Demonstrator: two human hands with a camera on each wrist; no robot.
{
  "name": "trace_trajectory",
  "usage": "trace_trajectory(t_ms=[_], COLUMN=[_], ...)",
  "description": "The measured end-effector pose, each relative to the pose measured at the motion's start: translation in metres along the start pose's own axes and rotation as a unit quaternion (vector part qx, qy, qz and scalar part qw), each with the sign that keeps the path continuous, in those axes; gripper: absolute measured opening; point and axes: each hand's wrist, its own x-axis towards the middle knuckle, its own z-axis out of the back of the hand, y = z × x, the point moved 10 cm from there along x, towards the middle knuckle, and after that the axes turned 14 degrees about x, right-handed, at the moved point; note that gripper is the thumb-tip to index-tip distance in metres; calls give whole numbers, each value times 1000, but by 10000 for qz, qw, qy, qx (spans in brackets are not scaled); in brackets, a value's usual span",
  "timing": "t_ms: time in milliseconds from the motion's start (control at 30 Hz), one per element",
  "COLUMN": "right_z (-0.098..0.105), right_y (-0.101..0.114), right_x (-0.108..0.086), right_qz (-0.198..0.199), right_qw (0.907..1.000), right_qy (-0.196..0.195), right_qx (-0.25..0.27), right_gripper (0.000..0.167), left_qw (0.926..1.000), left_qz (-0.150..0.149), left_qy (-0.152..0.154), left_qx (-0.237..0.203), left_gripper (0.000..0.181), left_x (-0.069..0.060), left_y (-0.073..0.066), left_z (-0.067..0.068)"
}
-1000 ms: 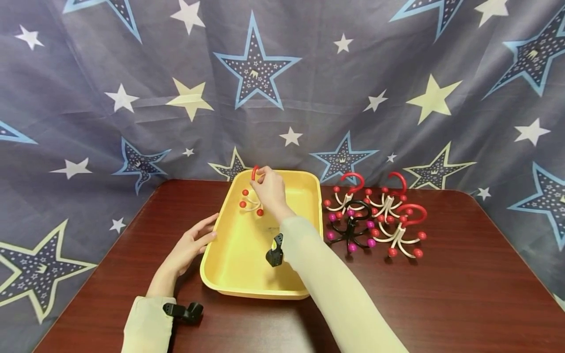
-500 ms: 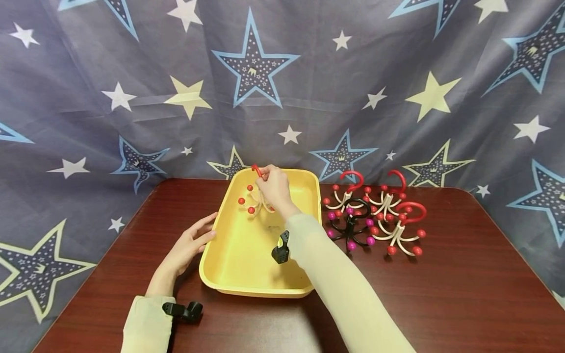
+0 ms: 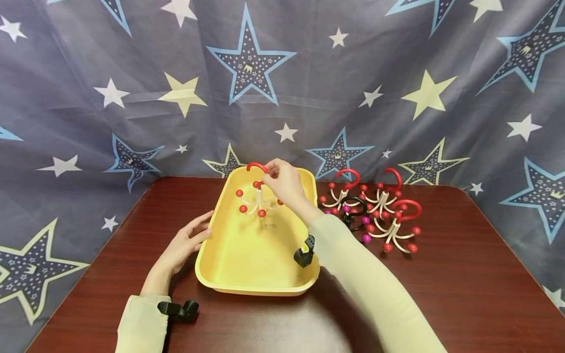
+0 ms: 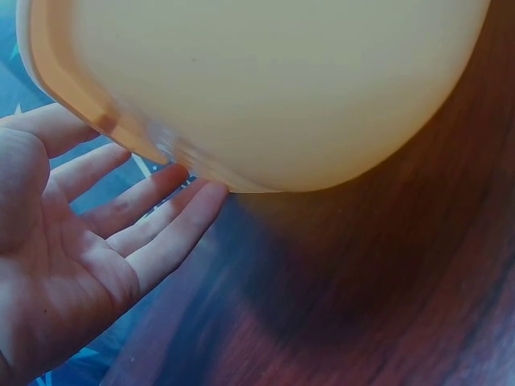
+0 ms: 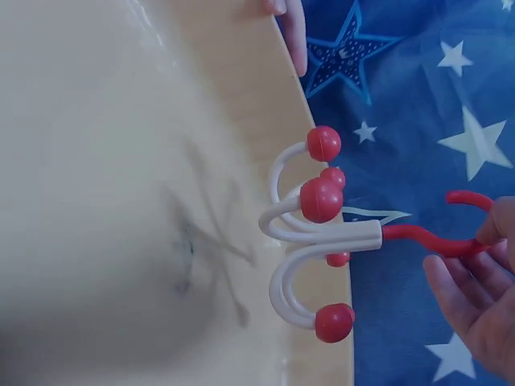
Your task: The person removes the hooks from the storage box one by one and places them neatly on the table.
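Note:
My right hand [image 3: 284,181] pinches the red hook of a rotating hanger [image 3: 259,198] whose white curved arms end in red balls. It hangs over the far part of a yellow plastic tub [image 3: 256,267]. In the right wrist view the hanger [image 5: 346,235] casts its shadow on the tub floor, apart from its arms, and my right fingers [image 5: 451,293] hold the hook's bend. My left hand [image 3: 185,245] is at the tub's left side. The left wrist view shows those fingers [image 4: 181,233] nearly straight, their tips touching the tub's outer wall [image 4: 257,121].
Right of the tub stand several similar hangers: white ones with red hooks, such as the nearest one [image 3: 393,233], and a black one [image 3: 348,215] with magenta balls, partly behind my sleeve. A starry cloth [image 3: 282,88] hangs behind the dark wooden table [image 3: 463,274].
The hanger has turned in my right hand, so its hook now arches out to the left and more balls show. The right hand shifted slightly right; the left stays at the tub.

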Motion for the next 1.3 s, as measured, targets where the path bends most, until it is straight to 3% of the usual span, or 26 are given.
trace_trajectory(t_ms=[433, 700, 967, 1300], right_z=[48, 89, 135, 181], right_y=[30, 41, 32, 10], right_x=[-31, -59, -92, -132], right_qz=[486, 818, 487, 519], right_qw=[9971, 9952, 9975, 9978], right_qy=[96, -67, -130, -397], right_qx=[577, 535, 494, 88], right_gripper=[16, 15, 15, 15], left_qw=[10000, 10000, 10000, 9999], left_qz=[-24, -55, -48, -96], left_qy=[6, 35, 24, 14], left_qx=[23, 39, -13, -35], left_gripper=[58, 58, 58, 58], left_x=[0, 1, 2, -1], left_y=[-2, -4, -4, -4], left_z=[-1, -2, -2, 0])
